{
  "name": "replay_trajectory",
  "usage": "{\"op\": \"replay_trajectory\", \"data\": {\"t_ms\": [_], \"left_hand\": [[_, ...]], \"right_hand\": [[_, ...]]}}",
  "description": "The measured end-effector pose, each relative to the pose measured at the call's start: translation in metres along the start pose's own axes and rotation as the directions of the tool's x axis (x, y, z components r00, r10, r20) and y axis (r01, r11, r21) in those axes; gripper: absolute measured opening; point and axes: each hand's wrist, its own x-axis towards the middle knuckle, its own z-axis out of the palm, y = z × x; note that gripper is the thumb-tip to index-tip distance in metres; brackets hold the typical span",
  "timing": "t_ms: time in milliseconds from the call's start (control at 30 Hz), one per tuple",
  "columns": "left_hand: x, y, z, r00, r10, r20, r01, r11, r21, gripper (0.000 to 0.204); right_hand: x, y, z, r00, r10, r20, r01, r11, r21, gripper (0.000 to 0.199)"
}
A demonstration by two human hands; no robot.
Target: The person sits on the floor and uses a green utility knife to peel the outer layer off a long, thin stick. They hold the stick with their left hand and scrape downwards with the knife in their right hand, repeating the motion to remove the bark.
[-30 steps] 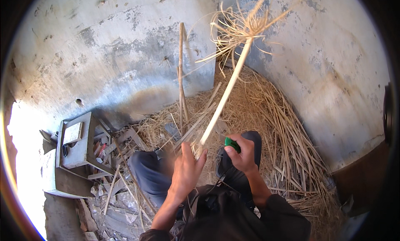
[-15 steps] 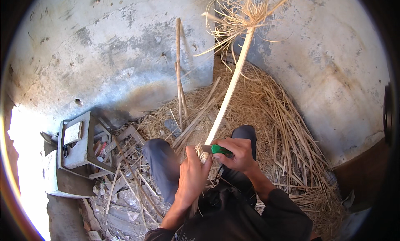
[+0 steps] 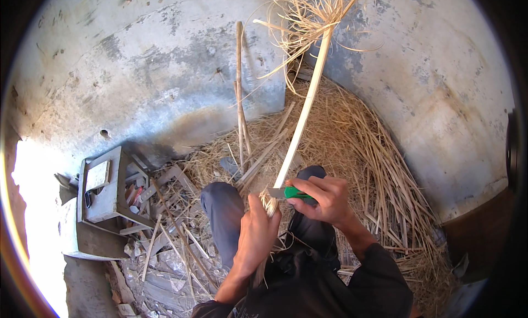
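Head view, lower centre of the frame: person seated, dark sleeves and grey-blue trouser knees (image 3: 223, 208). Left hand (image 3: 256, 238), fingers closed round the lower end of a long pale peeled cane stalk (image 3: 301, 123), gripping it just below centre. Right hand (image 3: 324, 197), just right of the left and almost touching it, clamped on a green-handled knife (image 3: 292, 193) whose blade lies against the stalk's base. Stalk rises from the hands toward the upper centre, ending in a frayed tuft of curled straw-coloured shavings (image 3: 308, 21). Behind the knees: heap of dry yellow cane strips (image 3: 379, 153), spreading to the right. Middle left: grey metal stool (image 3: 102, 194) amid scrap wood. Upper centre: thin brown stick (image 3: 240, 98) leaning upright on the stained grey concrete wall (image 3: 137, 59).
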Motion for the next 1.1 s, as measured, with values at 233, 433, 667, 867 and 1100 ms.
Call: {"op": "replay_trajectory", "data": {"t_ms": [233,433,667,867,1100], "left_hand": [[0.004,-0.008,-0.003,1.0,-0.02,0.009,0.02,0.999,0.028,0.037],[0.006,-0.01,-0.007,0.999,-0.039,-0.019,0.04,0.997,0.066,0.032],[-0.009,-0.018,-0.012,0.964,-0.254,0.074,0.244,0.962,0.124,0.036],[-0.027,-0.028,-0.013,0.968,-0.233,0.09,0.228,0.972,0.063,0.027],[0.007,-0.013,-0.016,0.984,-0.172,0.056,0.166,0.982,0.091,0.03]], "right_hand": [[0.009,0.006,0.003,0.999,-0.034,0.0,0.034,0.998,-0.047,0.037],[0.013,0.011,0.014,0.999,-0.041,-0.003,0.041,0.999,-0.03,0.035],[0.013,0.075,0.018,0.902,0.324,-0.286,-0.33,0.944,0.03,0.034],[-0.003,0.103,0.007,0.876,0.459,-0.148,-0.424,0.879,0.219,0.03],[-0.013,0.034,0.04,0.922,0.381,0.067,-0.374,0.837,0.399,0.032]]}}
